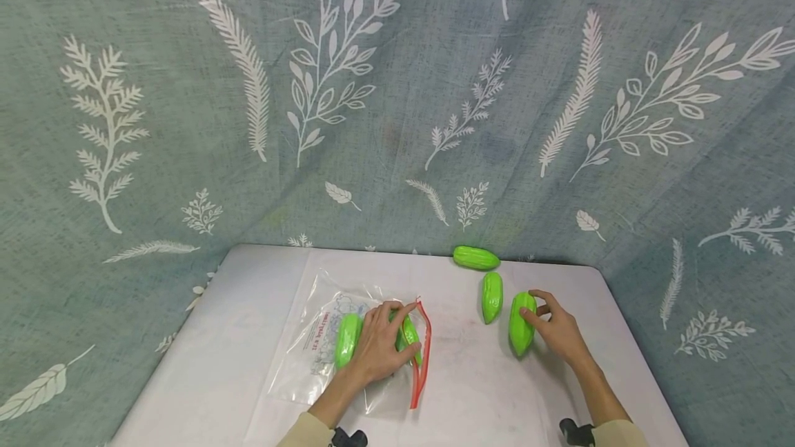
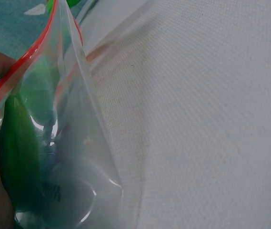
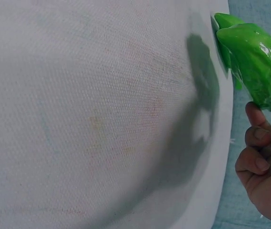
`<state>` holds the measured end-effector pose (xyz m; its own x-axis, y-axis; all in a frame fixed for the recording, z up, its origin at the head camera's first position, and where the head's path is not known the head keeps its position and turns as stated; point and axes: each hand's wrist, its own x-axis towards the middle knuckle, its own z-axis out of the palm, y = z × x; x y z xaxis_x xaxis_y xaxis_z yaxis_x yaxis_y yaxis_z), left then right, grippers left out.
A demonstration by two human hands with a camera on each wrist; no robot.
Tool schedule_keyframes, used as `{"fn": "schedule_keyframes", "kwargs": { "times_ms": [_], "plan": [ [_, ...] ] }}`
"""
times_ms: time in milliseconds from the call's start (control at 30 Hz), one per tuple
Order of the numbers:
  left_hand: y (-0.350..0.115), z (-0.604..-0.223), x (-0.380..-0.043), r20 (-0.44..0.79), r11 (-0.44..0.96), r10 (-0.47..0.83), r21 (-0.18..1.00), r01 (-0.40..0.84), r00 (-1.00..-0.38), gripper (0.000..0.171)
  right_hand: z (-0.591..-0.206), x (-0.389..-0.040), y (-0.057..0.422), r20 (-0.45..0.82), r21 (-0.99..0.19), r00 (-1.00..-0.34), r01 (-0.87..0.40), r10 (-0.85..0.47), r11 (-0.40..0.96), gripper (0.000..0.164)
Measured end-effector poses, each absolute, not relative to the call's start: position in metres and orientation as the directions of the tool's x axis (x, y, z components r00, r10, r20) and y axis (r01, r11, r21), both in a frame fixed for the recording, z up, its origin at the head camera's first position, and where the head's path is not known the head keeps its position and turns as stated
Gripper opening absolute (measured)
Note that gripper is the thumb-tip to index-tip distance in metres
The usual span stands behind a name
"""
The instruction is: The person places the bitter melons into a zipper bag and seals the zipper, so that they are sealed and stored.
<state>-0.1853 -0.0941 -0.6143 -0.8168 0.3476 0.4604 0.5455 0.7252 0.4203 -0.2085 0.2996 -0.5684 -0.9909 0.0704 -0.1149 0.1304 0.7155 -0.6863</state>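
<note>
inside the bag lie green vegetables, left hand spread on it, right hand pinching another vegetable

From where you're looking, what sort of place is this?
Probably a simple tabletop workspace, perhaps screened off: leaf-patterned cloth hangs behind a white-topped table, where someone handles a clear bag and green vegetable-shaped pieces. Anything beyond the cloth is hidden.
</note>
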Motion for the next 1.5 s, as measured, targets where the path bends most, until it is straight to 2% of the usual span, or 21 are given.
{"fn": "schedule_keyframes", "kwargs": {
  "times_ms": [267,767,1000,1267,1500],
  "plan": [
    [-0.093,-0.611,-0.186,0.434,0.716,0.337,0.458,0.527,-0.836,0.077,-0.566,-0.209,0.298,-0.099,-0.695,-0.993,0.114,0.061,0.71,0.072],
    [-0.092,-0.605,-0.185,0.458,0.736,0.338,0.416,0.534,-0.822,0.075,-0.563,-0.207,0.294,-0.092,-0.706,-0.994,0.109,0.062,0.7,0.075],
    [-0.091,-0.602,-0.185,0.442,0.731,0.341,0.43,0.53,-0.829,0.075,-0.564,-0.206,0.287,-0.081,-0.723,-0.996,0.092,0.048,0.685,0.07],
    [-0.09,-0.6,-0.183,0.42,0.73,0.336,0.45,0.514,-0.843,0.069,-0.563,-0.205,0.277,-0.069,-0.733,-0.997,0.074,0.034,0.677,0.065],
    [-0.091,-0.602,-0.184,0.461,0.695,0.336,0.468,0.546,-0.822,0.058,-0.562,-0.204,0.272,-0.071,-0.747,-0.997,0.067,0.022,0.662,0.063]
  ]
}}
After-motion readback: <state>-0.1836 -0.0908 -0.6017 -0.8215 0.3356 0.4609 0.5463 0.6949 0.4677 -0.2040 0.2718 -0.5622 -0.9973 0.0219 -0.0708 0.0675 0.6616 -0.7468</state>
